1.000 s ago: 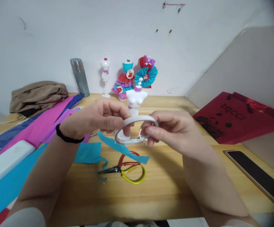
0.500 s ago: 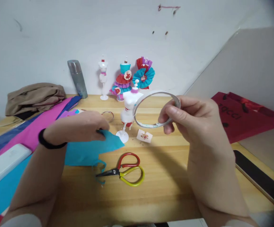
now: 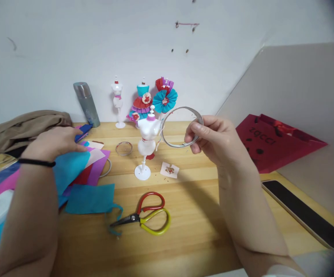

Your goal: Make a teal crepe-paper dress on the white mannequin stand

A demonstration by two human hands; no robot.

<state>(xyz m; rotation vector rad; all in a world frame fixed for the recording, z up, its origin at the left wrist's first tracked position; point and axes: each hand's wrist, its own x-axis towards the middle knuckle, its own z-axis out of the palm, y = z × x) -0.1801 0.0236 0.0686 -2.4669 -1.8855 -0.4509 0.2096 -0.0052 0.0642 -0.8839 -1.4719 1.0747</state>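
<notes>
My right hand (image 3: 211, 136) pinches a thin, nearly used-up roll of tape (image 3: 181, 145) by its right side, holding it up over the table. Just left of the tape, a small white dress-form mannequin (image 3: 147, 132) stands upright, a pink band at its neck. My left hand (image 3: 53, 142) has its fingers stretched out over a pile of coloured sheets; a blue sheet (image 3: 70, 169) lies beneath it. A smaller blue piece (image 3: 90, 198) rests in front of the pile. Scissors (image 3: 139, 218) with one red and one yellow handle lie slightly open.
Dressed mannequins (image 3: 145, 102) and a plain one (image 3: 117, 100) stand by the wall, near a flask (image 3: 86, 104). Another tape ring (image 3: 124, 148) and a printed scrap (image 3: 169, 170) lie mid-table. A red bag (image 3: 273, 142) and phone (image 3: 302, 213) are on the right.
My left hand has let go of the blue piece and moved left over the coloured sheets. My right hand still holds the tape. The view has shifted somewhat.
</notes>
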